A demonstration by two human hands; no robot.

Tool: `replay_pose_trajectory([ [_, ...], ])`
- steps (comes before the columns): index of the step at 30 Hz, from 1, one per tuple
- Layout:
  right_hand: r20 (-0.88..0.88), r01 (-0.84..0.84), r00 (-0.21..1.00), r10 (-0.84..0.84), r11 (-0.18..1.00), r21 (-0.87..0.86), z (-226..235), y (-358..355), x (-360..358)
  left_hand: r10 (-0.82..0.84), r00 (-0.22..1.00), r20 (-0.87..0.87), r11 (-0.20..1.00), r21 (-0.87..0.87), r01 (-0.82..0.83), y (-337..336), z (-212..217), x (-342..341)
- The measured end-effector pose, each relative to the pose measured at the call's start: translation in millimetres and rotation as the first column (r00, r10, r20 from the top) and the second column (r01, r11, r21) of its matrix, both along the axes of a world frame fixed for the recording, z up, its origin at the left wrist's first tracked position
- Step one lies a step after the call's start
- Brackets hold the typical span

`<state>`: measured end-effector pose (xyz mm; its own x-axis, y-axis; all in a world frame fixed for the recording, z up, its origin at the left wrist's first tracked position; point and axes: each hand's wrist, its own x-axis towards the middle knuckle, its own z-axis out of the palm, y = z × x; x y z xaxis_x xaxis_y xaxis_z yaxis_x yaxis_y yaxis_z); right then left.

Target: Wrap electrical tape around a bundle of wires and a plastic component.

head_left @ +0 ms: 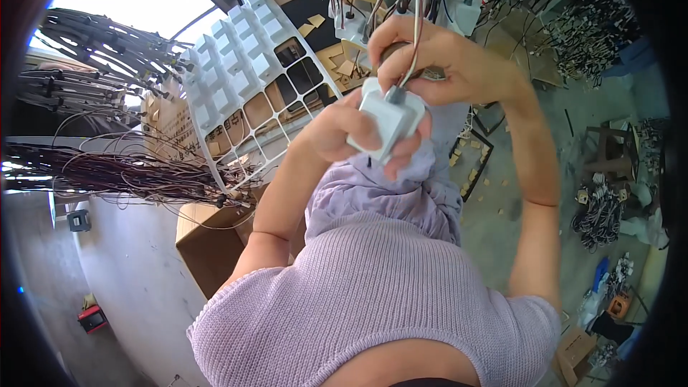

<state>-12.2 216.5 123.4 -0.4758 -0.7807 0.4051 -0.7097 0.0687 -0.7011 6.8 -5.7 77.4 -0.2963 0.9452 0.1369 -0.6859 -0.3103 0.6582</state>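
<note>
My left hand (340, 131) is wrapped round a white plastic housing (389, 125), boxy with a wider flange, held in front of my lap. A grey strain relief (395, 94) sticks out of its upper side, and a thin pale cable (416, 7) rises from there past the fingers of my right hand. Directly above the housing, my right hand (441, 57) is closed, its fingers curled together. Something dark and rounded shows between them, partly hidden, and I cannot make out its kind.
A white grid tray (247, 120) stands left, white housings in many cells. Beyond my hands hang several wired white housings (351, 25). Dark cable bundles (107, 168) lie far left; more cables (595, 36) are heaped right. An open cardboard box (208, 251) sits below the tray.
</note>
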Motion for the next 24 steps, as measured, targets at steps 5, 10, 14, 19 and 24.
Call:
replay_pose_trajectory([
  [5, 0.009, 0.182, 0.982, -0.188, 0.963, 0.197, 9.6, 5.2, 6.1, 0.243, 0.953, -0.182, 0.932, -0.228, -0.282, -3.5, -7.0, -6.2],
  [10, 0.650, 0.530, 0.591, -0.477, 0.837, 0.132, 11.4, -27.2, 50.3, 0.507, 0.418, -0.753, 0.452, -0.181, -0.874, 10.7, -15.5, -7.1],
  [14, 0.878, 0.457, 0.449, -0.164, 0.887, -0.069, 8.2, -16.1, 64.3, 0.558, 0.401, -0.727, 0.477, -0.114, -0.871, 8.8, -15.4, -1.6],
  [19, 0.599, 0.206, 0.800, 0.017, 0.931, -0.302, -11.0, -22.7, 27.8, -0.168, 0.949, 0.265, 0.980, 0.147, 0.133, 12.7, -19.9, 11.9],
  [24, 0.334, -0.127, 0.920, 0.205, 0.962, -0.241, -23.8, -23.3, 2.1, -0.530, 0.765, 0.366, 0.807, 0.494, 0.323, 24.4, -24.1, 24.8],
])
